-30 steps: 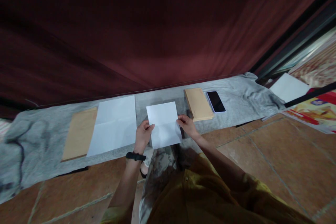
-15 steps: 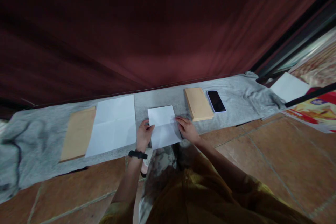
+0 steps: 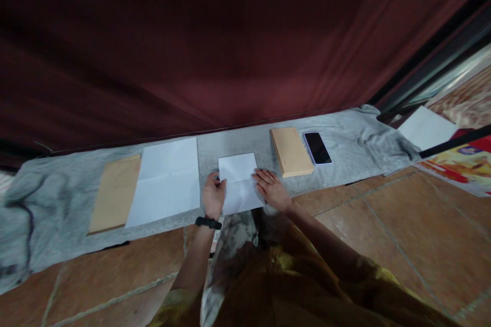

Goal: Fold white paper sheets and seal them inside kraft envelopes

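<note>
A small folded white paper (image 3: 238, 179) lies on the grey cloth (image 3: 345, 138) in front of me. My left hand (image 3: 214, 195), with a black band on the wrist, rests on the paper's left edge, its fingers curled against the sheet. My right hand (image 3: 271, 188) lies flat on the paper's right edge with fingers stretched out. A larger creased white sheet (image 3: 165, 180) lies to the left, overlapping a brown envelope (image 3: 113, 193).
A second brown envelope (image 3: 291, 151) and a black phone (image 3: 317, 147) lie to the right on the cloth. A dark red curtain (image 3: 215, 41) hangs behind. Another white sheet (image 3: 425, 126) and a colourful printed page (image 3: 460, 163) lie at far right on the tiled floor (image 3: 402, 214).
The small paper, held up by both hands a second ago, has been lowered flat onto the cloth. My right hand has opened out flat on it.
</note>
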The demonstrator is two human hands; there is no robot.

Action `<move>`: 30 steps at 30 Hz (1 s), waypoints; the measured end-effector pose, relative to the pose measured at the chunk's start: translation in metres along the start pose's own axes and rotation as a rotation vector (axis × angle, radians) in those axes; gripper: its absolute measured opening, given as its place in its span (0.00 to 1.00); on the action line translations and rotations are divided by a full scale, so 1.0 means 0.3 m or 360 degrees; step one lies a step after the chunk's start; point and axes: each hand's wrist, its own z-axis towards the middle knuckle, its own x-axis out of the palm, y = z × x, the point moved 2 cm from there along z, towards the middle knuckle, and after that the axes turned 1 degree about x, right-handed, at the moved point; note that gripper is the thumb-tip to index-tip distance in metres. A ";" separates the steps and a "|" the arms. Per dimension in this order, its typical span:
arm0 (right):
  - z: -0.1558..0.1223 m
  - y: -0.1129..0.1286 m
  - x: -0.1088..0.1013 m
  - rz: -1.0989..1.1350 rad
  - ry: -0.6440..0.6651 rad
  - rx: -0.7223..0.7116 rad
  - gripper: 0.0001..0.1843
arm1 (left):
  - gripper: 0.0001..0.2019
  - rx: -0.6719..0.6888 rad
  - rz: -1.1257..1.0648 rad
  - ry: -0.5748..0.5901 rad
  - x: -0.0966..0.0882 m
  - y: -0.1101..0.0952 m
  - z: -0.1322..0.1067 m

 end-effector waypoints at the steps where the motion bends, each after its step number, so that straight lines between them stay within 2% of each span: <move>1: 0.001 0.001 0.001 -0.0014 0.0004 -0.0004 0.24 | 0.20 0.0015 0.0073 -0.0007 -0.001 -0.008 -0.007; 3: 0.001 0.003 0.002 -0.0039 0.0009 -0.0017 0.24 | 0.18 0.0100 0.0291 -0.0071 -0.001 -0.027 -0.029; 6: -0.002 0.007 0.001 -0.0072 0.0010 -0.0043 0.24 | 0.19 0.0389 0.0587 -0.0191 0.016 -0.061 -0.069; 8: -0.004 0.011 0.000 -0.0094 0.0014 -0.0061 0.25 | 0.20 0.0649 0.0677 -0.0113 0.049 -0.082 -0.096; 11: -0.002 0.017 -0.002 -0.0126 0.0013 -0.0063 0.25 | 0.23 0.0916 0.0762 0.0136 0.111 -0.103 -0.130; 13: 0.004 0.019 -0.001 -0.0137 0.0008 -0.0035 0.25 | 0.25 0.0941 0.0832 0.0232 0.145 -0.105 -0.146; 16: 0.025 0.017 0.006 -0.0148 0.0013 0.0007 0.25 | 0.27 0.0898 0.0903 0.0244 0.171 -0.094 -0.158; 23: 0.099 0.002 0.025 -0.0177 0.0020 0.0073 0.25 | 0.29 0.0893 0.0954 0.0193 0.164 -0.063 -0.155; 30: 0.183 -0.031 0.036 -0.0191 0.0004 0.0158 0.26 | 0.30 0.0884 0.0946 0.0198 0.156 -0.070 -0.156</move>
